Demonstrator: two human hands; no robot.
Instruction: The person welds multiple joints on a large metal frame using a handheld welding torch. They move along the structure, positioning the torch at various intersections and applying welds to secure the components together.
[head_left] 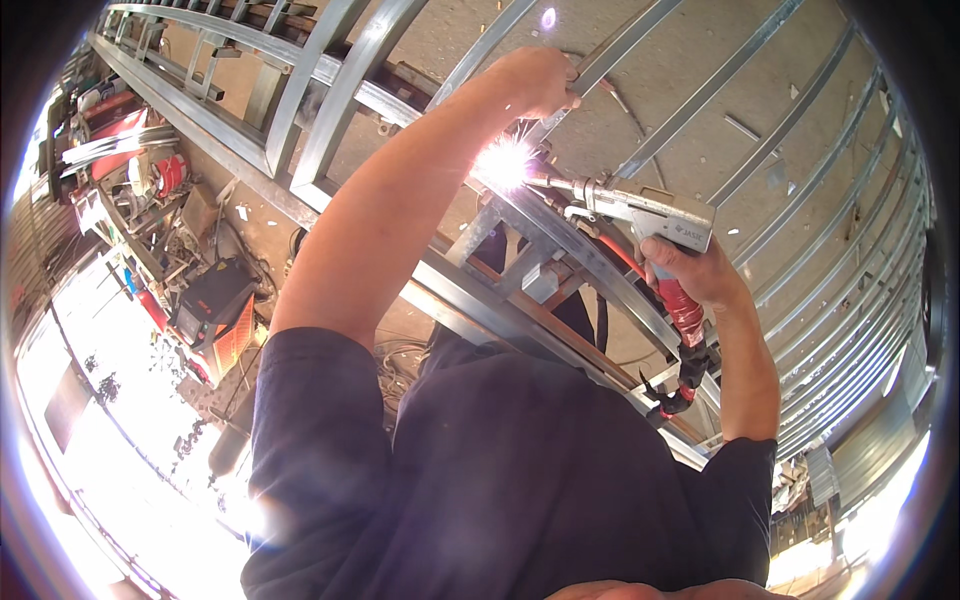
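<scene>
My right hand is wrapped round the grip of a grey welding gun, its thumb along the near side. From its grip hangs a red-wrapped cable with black tape lower down. The nozzle points left at a bright glare with sparks on a metal frame; the glare hides the spot itself. Just beyond the sparks, my left hand is closed round a metal bar, with my forearm crossing over the frame. Most of that hand's fingertips are hidden.
Long parallel metal bars curve across the right side over a dusty floor. More metal framing stands at upper left. A black machine and a cluttered bench are at left. Loose cable lies beneath the frame.
</scene>
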